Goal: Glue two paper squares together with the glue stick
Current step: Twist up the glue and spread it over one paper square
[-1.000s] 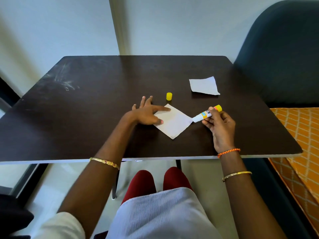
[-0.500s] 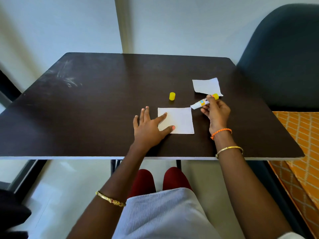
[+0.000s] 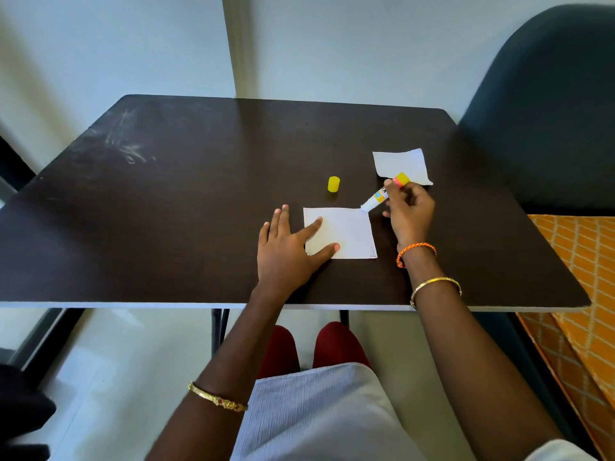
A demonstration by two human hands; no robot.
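Note:
A white paper square [image 3: 349, 232] lies flat on the dark table [image 3: 199, 194], near its front edge. My left hand [image 3: 288, 252] rests spread on the table, with forefinger and thumb pressing the square's left part. My right hand [image 3: 409, 207] grips the uncapped glue stick [image 3: 382, 194]; its white tip touches the square's far right corner. The second paper square [image 3: 401, 164] lies further back on the right, its near edge partly hidden behind the stick's yellow end. The yellow cap [image 3: 333, 184] stands alone behind the first square.
A dark blue chair [image 3: 549, 111] stands close at the table's right rear. An orange patterned cloth [image 3: 582, 277] lies to the right of the table. My red-trousered knees [image 3: 309, 347] sit under the front edge. The wall runs just behind the table.
The near square turned from a diamond to lying square-on. My left hand slid to its left side. My right hand carried the glue stick from the right corner to the far right corner.

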